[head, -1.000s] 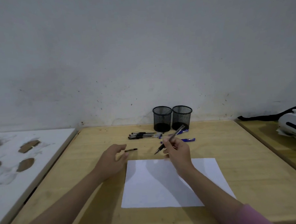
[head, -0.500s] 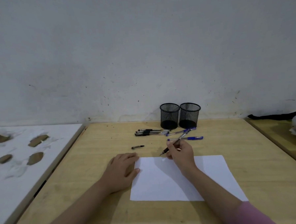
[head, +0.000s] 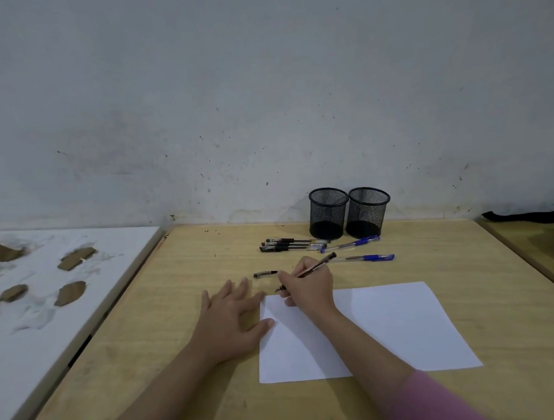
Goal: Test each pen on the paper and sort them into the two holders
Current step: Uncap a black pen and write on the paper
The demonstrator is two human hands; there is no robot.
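Observation:
My right hand (head: 308,288) grips a black pen (head: 317,266) in a writing hold, its tip at the top left corner of the white paper (head: 388,329). My left hand (head: 233,318) lies flat on the table, fingers straight, thumb touching the paper's left edge. The pen's black cap (head: 265,274) lies just beyond my left fingers. Three black pens (head: 290,244) lie side by side near the two black mesh holders, left holder (head: 329,213) and right holder (head: 368,212). Two blue pens, one (head: 351,244) near the holders and another (head: 368,257) closer to me, lie to the right.
The wooden table (head: 177,295) ends at a pale wall behind the holders. A white surface (head: 34,319) with brown patches adjoins on the left. Another wooden table (head: 544,247) with a black strap stands to the right.
My left hand put the cap down and came to lie flat by the paper's left edge. My right hand lowered the pen tip to the paper's top left corner.

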